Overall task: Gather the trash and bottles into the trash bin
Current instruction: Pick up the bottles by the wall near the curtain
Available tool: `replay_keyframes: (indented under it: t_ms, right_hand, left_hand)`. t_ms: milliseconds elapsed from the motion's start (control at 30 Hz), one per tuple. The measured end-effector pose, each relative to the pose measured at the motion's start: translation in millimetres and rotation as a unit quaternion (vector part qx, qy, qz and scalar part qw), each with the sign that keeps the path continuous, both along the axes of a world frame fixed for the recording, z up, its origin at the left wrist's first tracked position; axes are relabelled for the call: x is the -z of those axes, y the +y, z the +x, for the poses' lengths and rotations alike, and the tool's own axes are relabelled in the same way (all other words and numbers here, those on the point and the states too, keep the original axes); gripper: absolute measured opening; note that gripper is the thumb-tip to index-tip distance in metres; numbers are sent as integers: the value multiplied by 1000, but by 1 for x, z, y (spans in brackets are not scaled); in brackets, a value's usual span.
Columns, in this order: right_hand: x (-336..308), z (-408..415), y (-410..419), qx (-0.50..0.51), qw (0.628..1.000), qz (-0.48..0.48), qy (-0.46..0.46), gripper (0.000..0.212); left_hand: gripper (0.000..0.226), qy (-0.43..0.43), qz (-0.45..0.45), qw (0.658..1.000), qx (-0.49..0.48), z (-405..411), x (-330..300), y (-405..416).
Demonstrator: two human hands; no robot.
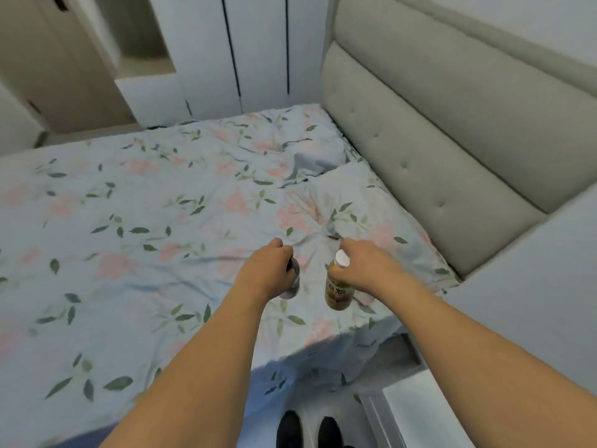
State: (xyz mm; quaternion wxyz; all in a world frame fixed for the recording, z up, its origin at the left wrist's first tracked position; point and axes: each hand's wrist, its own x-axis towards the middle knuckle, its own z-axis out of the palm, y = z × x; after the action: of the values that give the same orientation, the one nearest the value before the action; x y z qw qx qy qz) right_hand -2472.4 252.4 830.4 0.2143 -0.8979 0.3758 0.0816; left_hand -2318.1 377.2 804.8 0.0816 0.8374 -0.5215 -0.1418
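Observation:
My right hand (366, 265) grips the neck of a bottle (337, 291) with a white cap, a yellow label and amber liquid, held above the floral bedspread (129, 221). My left hand (269, 268) curls round the top of a second, greyish bottle (292, 284), most of which is hidden behind the hand. Both bottles hang near the bed's front corner, side by side. No trash bin is in view.
A grey padded headboard (452, 130) runs along the right side of the bed, with a pillow (355, 202) against it. White wardrobe doors (232, 50) stand behind the bed. My dark shoes (308, 430) are on the floor by a white bedside unit (416, 412).

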Motion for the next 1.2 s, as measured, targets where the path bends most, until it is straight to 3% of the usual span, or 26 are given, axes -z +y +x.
replay_keyframes:
  t_ms: [200,533,800,1200]
  right_hand:
    - [4,108,68,-191,981,-6,9,29]
    - [6,224,268,-459,888,-26,-13,33]
    - [7,257,455,-596,803,9,-21,36]
    - [4,309,640,-731,681,24,-25,36]
  left_hand:
    - [14,2,-5,982,-188,53,1,110]
    - [21,8,-7,890,-456,54,3,334]
    - [18,3,-2,771,-637,16,8,516]
    - [7,23,-31,607,-794,7,3,648]
